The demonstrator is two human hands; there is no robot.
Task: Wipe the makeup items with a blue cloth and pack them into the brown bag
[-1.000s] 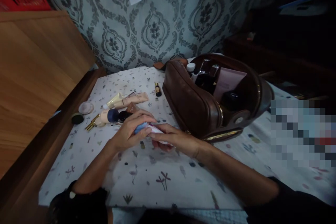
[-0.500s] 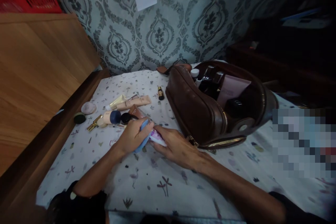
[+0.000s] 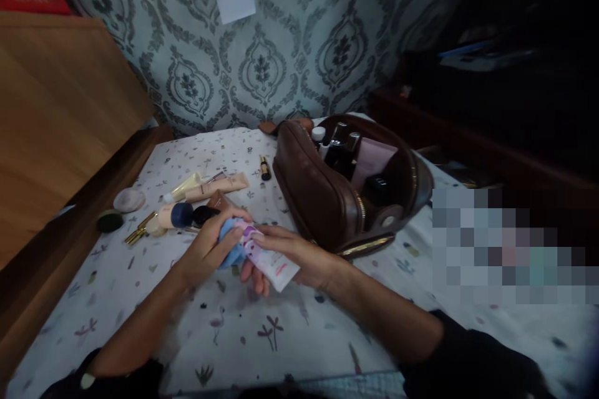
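A white squeeze tube [image 3: 276, 268] with a pink and purple print lies between my two hands, its flat end toward me. My left hand [image 3: 215, 240] is closed around a blue cloth [image 3: 230, 255] pressed against the tube's far end. From the other side my right hand [image 3: 292, 255] grips the tube, thumb or fingers on top and others underneath. Just beyond my left hand lie a brown tube [image 3: 221, 201], a dark round item [image 3: 202, 216] and a beige bottle with a navy cap [image 3: 175, 216].
An open brown leather bag [image 3: 318, 190] holding several cosmetics stands to the right. Beige tube [image 3: 218, 186], small gold-and-black bottle [image 3: 265, 168], gold lipstick-like tube [image 3: 140, 229] and round compact [image 3: 130, 199] lie on the patterned cloth [image 3: 243, 336]. Wooden furniture [image 3: 60, 93] borders the left.
The tube has turned so that more of its white body and flat end shows. My right hand's fingers have shifted along it. The whole view has swung slightly right.
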